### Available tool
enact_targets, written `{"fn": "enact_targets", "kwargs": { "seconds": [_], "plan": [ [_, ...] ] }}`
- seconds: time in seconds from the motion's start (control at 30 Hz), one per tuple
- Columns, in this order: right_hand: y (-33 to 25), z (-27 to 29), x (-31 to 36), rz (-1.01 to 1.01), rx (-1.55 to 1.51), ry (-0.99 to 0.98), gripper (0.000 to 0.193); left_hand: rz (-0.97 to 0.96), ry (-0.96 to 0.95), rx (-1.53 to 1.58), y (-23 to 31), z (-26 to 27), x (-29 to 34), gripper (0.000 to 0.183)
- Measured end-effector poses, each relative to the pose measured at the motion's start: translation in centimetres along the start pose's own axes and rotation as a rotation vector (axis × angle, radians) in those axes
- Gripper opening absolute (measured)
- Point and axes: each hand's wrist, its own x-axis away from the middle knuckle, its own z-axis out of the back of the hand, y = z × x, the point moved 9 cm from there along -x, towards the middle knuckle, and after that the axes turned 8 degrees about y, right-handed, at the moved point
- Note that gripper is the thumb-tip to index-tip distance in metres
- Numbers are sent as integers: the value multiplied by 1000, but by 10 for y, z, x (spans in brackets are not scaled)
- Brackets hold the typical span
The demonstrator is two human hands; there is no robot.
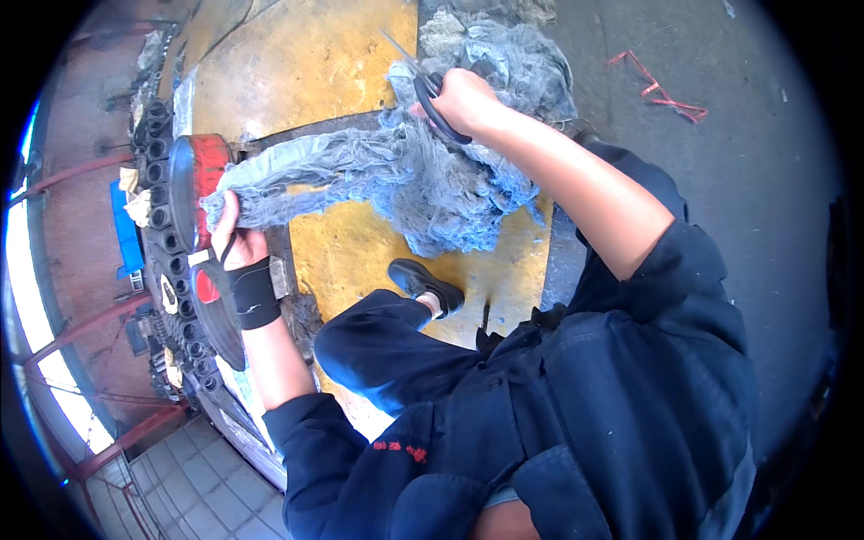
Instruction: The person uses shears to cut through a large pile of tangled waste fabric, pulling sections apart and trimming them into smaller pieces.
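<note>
A long hank of shaggy grey-blue fibre stretches from the left across the yellow plates, with its bulk piled in the middle. My left hand, in a black wrist wrap, grips the hank's left end beside a red and black rounded part. Above the pile, my right hand is closed around the dark handles of a pair of scissors. Their blades point up and left, away from me. Whether the blades are parted cannot be made out. More of the fibre lies heaped beyond my right hand.
Yellow plates cover part of the grey floor. A red strap-like piece lies at the far right. Along the left runs a row of dark round fittings, with a blue object past it. My shoe rests below the pile.
</note>
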Motion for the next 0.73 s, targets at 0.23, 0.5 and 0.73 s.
{"fn": "enact_targets", "kwargs": {
  "seconds": [0.23, 0.5, 0.73],
  "plan": [
    [-16, 2, 6, 57, -73, -73, 33, -45, -256, -365, 60, -49, 42, 53],
    [-16, -8, 12, 109, 214, -41, 30, -181, -147, -139, 135, -32, 68, 53],
    [37, -25, 27, -104, 177, -235, 35, -232, -107, 38, 197, -26, 64, 48]
  ]
}}
